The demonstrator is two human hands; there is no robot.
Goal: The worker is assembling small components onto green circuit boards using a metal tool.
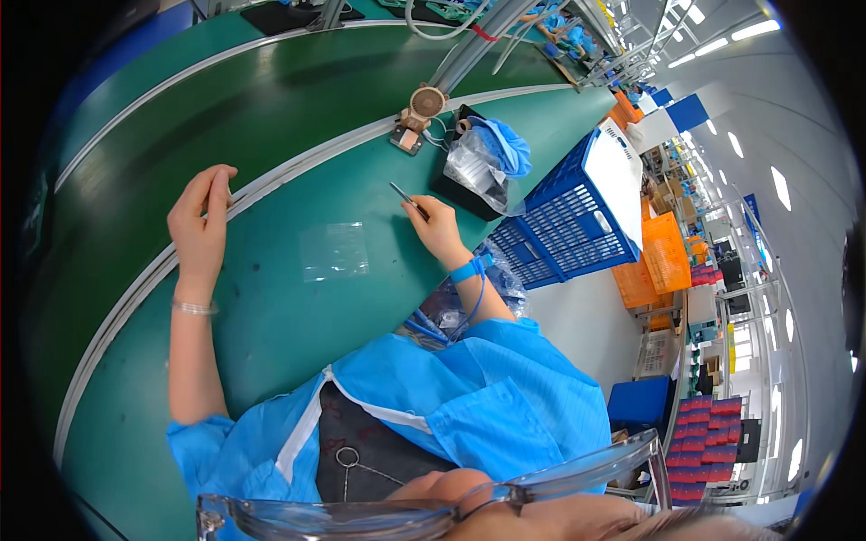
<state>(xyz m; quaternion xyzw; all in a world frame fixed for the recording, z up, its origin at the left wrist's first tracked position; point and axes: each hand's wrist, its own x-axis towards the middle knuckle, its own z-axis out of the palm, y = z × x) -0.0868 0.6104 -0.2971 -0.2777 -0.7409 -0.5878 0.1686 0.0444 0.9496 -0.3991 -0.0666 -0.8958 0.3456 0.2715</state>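
Observation:
My left hand (pixel 200 224) hangs over the inner rail of the green conveyor belt (pixel 298 99). Its fingers are curled in against the thumb; whatever they may hold is hidden. Above the green tabletop (pixel 271 316), my right hand (pixel 439 233) grips a slim pen-like tool (pixel 397 191), its light tip pointing up and left. The tool's exact kind is too small to tell. A clear flat plastic bag (pixel 336 252) lies on the tabletop between my hands. A blue wrist strap (pixel 471 269) with a cord is around my right wrist.
Beyond my right hand stands a black box (pixel 460 194) holding clear plastic and a blue cloth cap (pixel 505 146). A small round brown device (pixel 424 106) sits by the rail. To the right are a blue crate (pixel 568 216) and orange bins (pixel 666 252). A metal post (pixel 478 45) rises behind.

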